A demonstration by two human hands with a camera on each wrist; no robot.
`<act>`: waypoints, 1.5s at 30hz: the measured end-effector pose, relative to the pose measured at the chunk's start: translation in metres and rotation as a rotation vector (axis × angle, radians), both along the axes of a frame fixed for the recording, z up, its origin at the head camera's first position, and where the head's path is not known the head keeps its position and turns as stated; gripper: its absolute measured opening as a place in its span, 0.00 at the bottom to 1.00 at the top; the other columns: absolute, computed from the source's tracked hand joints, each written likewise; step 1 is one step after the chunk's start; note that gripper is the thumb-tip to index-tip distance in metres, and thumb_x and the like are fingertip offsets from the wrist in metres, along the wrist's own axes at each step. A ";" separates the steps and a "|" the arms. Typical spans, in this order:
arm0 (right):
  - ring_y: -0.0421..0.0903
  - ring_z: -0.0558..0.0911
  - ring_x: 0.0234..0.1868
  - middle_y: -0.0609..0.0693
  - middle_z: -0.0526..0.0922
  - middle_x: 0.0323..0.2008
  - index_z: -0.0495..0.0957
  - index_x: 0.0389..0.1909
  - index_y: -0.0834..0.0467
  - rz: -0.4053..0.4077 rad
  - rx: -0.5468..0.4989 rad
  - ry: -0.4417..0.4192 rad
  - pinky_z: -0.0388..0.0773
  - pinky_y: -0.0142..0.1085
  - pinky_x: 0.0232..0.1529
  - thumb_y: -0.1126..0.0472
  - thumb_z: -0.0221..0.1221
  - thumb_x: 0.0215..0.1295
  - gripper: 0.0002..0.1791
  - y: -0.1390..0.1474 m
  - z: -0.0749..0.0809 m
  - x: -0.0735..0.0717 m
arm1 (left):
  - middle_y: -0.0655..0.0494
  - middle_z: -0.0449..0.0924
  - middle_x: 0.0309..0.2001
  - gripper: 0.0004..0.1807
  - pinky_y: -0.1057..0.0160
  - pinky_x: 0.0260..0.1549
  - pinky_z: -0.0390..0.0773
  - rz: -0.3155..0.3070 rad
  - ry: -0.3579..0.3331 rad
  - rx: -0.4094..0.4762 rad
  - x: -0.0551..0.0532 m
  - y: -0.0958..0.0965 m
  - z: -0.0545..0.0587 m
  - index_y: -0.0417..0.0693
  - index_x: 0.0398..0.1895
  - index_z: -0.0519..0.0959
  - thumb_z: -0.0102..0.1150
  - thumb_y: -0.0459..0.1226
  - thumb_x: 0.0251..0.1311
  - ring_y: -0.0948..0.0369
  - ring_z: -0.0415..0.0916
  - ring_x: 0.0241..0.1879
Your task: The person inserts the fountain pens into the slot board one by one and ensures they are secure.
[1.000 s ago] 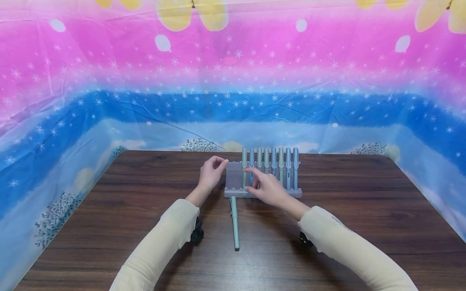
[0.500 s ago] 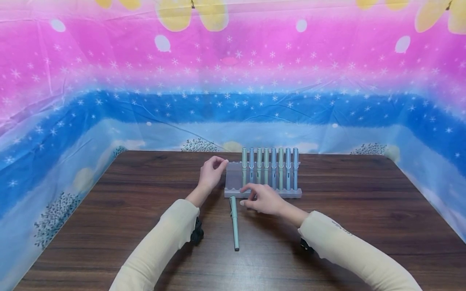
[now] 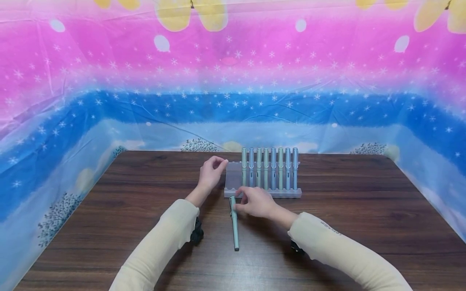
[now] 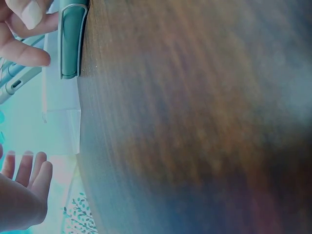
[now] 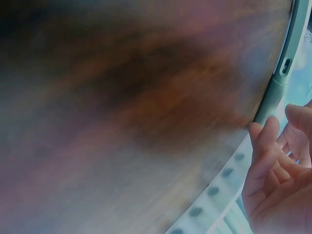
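A capped green pen (image 3: 235, 224) lies on the table, its clip end close to the front of a clear pen rack (image 3: 233, 178). My right hand (image 3: 257, 203) is at that end, thumb and forefinger apart beside the cap; whether they touch it I cannot tell. The left wrist view shows the cap (image 4: 72, 44) near those fingers. At the rack's upper left corner, my left hand (image 3: 211, 173) pinches the edge between thumb and forefinger. Several green and blue pens (image 3: 273, 169) stand upright in the rack's middle and right slots. In the right wrist view the right hand (image 5: 278, 180) hides part of the pen.
The brown wooden table (image 3: 145, 178) extends around the rack on all sides. Behind it hangs a pink and blue patterned cloth (image 3: 233, 105). A row of notches or holes runs along the rack's front ledge (image 5: 213, 191).
My right hand has come down from in front of the standing pens and moved left to the lying pen's clip end. The left hand stays at the rack corner.
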State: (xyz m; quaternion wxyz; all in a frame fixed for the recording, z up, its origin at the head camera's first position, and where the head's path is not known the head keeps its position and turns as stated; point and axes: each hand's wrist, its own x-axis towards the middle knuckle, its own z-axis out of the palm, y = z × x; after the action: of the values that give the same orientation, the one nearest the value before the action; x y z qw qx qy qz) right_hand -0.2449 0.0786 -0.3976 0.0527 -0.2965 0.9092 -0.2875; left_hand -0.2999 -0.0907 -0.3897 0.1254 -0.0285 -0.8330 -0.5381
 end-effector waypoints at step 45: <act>0.37 0.66 0.13 0.41 0.69 0.14 0.71 0.44 0.55 0.066 0.216 0.045 0.60 0.30 0.12 0.56 0.58 0.53 0.17 0.004 0.004 -0.001 | 0.50 0.77 0.38 0.12 0.58 0.43 0.68 -0.006 -0.008 0.014 0.000 0.000 0.000 0.42 0.35 0.76 0.53 0.42 0.59 0.56 0.71 0.41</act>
State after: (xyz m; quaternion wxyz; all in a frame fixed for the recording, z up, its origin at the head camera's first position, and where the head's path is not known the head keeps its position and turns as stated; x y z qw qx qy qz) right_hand -0.2458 0.0824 -0.3936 0.0736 -0.3251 0.9256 -0.1792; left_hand -0.2995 -0.0904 -0.3895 0.1208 -0.0282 -0.8297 -0.5442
